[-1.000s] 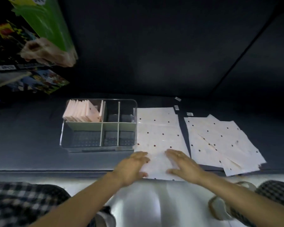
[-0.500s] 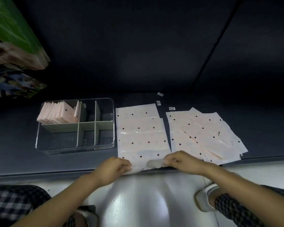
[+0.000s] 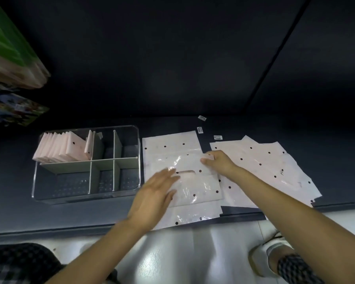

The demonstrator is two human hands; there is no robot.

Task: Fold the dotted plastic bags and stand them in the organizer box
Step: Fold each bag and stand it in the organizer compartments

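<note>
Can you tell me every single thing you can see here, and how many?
Clear plastic organizer box: one, grey dividers, left on the dark surface.
Folded pale pink dotted bags: a row, too tightly packed to count, standing in the box's far-left compartment.
Pale pink dotted plastic bag being folded: one, centre, near edge turned over.
Loose flat dotted bags: overlapping pile, right.
Small white labels: three, behind the bags.
Green package: one, upper left.
Left hand: flat on the bag.
Right hand: pinching the folded edge.

Three small labels (image 3: 202, 118) (image 3: 200, 130) (image 3: 217, 137) lie on the dark surface (image 3: 12, 201). Green package (image 3: 10, 48) and colourful booklet (image 3: 14, 111) at left. Shoe (image 3: 268, 257) on pale floor (image 3: 193, 253).
</note>
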